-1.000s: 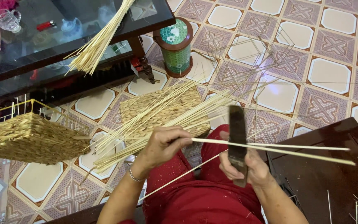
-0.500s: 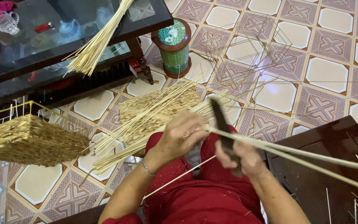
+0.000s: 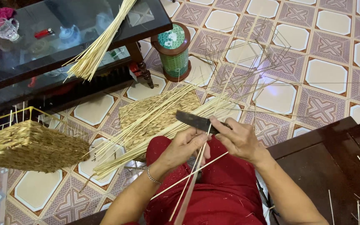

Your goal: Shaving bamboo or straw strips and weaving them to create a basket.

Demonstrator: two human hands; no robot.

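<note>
Strip (image 3: 196, 166): one long, thin, pale cane sliver, lying over the red lap, its long axis running from the lower edge of the view up and slightly right into the grip, upper end pinched between the fingers of the left hand (image 3: 184, 148) just below the blade. A second, finer strip (image 3: 188, 176) crosses it at a slant, low-left to high-right, and passes under the same grip. Knife (image 3: 196, 121): dark flat blade, held crosswise to the strip, tip pointing up-left, handle end closed inside the right hand (image 3: 238, 139); the edge meets the strip's upper end, touching or nearly so, which cannot be told. Both hands closed, left on the strip, right on the knife, just beside each other; the left is the nearer to the strip's length. Beyond the grip, on the tiled floor: a loose sheaf of like strips (image 3: 155, 125) fanned across a woven mat (image 3: 146, 110); further left, a woven basket (image 3: 26, 146) with wire frame; further up, a green cylindrical tin (image 3: 173, 52) and a glass worktop (image 3: 63, 41) bearing another bundle (image 3: 96, 46).
</note>
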